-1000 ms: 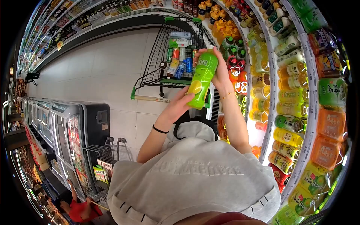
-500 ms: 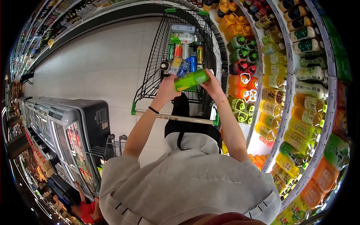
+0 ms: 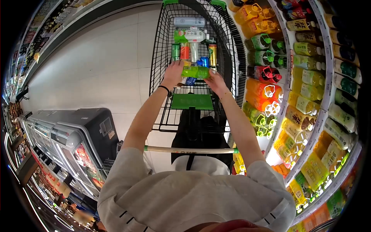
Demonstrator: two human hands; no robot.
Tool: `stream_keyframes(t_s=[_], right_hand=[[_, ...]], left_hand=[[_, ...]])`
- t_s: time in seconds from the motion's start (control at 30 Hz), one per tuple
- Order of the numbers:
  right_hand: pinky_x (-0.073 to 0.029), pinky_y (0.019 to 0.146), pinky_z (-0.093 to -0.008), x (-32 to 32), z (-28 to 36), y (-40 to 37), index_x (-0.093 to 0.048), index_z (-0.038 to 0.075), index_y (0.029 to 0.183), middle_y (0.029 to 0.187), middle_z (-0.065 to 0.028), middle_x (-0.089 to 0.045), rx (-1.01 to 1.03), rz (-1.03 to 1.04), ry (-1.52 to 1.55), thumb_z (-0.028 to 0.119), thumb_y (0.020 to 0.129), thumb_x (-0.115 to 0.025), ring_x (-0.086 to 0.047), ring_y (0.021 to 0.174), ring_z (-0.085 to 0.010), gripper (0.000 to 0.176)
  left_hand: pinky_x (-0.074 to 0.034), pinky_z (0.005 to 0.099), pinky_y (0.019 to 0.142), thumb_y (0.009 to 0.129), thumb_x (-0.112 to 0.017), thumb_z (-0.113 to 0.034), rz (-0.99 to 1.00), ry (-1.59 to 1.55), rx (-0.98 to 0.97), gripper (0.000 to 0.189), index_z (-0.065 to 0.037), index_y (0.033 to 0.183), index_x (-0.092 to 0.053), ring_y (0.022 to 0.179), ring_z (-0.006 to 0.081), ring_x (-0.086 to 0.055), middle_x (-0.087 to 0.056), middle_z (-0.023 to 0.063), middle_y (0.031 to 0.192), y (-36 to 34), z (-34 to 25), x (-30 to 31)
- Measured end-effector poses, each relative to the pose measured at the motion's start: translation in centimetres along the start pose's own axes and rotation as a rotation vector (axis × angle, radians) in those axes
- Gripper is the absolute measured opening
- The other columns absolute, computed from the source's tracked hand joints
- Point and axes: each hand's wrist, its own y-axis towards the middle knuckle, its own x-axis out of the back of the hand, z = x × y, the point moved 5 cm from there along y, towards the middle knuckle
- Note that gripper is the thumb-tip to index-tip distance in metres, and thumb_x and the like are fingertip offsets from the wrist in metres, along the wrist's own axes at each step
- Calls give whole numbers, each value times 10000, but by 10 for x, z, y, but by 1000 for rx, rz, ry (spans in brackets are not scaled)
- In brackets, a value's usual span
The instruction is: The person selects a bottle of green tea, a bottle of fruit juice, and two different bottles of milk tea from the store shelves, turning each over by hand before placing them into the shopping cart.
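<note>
A green drink bottle [image 3: 196, 72] lies crosswise between my two hands, over the shopping cart's basket [image 3: 154, 69]. My left hand [image 3: 172, 74] is closed on its left end, and my right hand [image 3: 216, 82] grips the right end by the cap. Beneath and beyond it in the cart are a green can [image 3: 176, 51], a red-orange can [image 3: 184, 51], a gold can [image 3: 213, 54] and a blue can [image 3: 204, 61]. Farther forward lie a white-and-green bottle [image 3: 191, 36] and a pale cylindrical container [image 3: 189, 21]. The held bottle partly hides the items under it.
The cart's green flap [image 3: 192, 101] and handle [image 3: 189, 150] are close to my body. Shelves of bottled drinks [image 3: 305, 81] rise along the right. A grey freezer cabinet [image 3: 92, 127] stands on the left, beside the tiled floor [image 3: 104, 65].
Both hands have reached farther forward with the green bottle, bringing it lower over the cart's contents and turning it nearly level. More of the cart's green flap now shows.
</note>
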Motion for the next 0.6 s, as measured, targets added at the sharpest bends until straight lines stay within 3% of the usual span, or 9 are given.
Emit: stream_keyframes(t_s=[0.2,0.3,0.37,0.47,0.53,0.6], right_hand=[[-469,1076,-389,25,-7,105,-531,23,1308,1266,-106,-584,3,-53,79,275,1052,-599,-575,1179,-244,366],[-479,1063,-380,25,0,144,-539,28,1295,1255,-122,-587,10,-88,96,205,1060,-567,-575,1192,-240,296],[-484,1066,-374,31,1,174,-543,31,1289,1240,-129,-593,5,-89,125,157,1051,-559,-572,1215,-250,270],[-477,1082,-377,29,4,205,-540,29,1289,1259,-137,-579,36,-142,133,166,1051,-562,-571,1221,-260,276],[-469,1093,-400,27,2,229,-542,31,1286,1280,-141,-562,46,-151,155,171,1052,-560,-566,1228,-259,273],[-519,1004,-419,22,6,243,-485,81,1308,1285,-113,-582,66,-157,157,173,1040,-571,-591,1183,-260,296]], left_hand=[[-532,431,975,722,-719,58,-35,-38,-47,416,-26,1110,-598,1153,345,-603,-621,147,1157,74,38,-50],[-532,430,975,747,-701,60,18,-108,21,375,-36,1098,-609,1153,342,-604,-630,138,1154,111,59,-75],[-528,421,970,770,-695,44,-119,-104,29,341,-57,1088,-625,1145,325,-609,-641,116,1153,133,71,-93],[-523,413,963,783,-688,39,-152,-103,89,336,-76,1095,-643,1149,303,-609,-648,93,1165,151,79,-97],[-518,410,956,783,-691,32,-172,-99,97,353,-92,1111,-655,1152,295,-607,-650,78,1166,163,92,-113],[-521,413,966,702,-824,-45,-226,-74,113,550,-128,1215,-643,1171,296,-590,-642,71,1196,169,103,-122]])
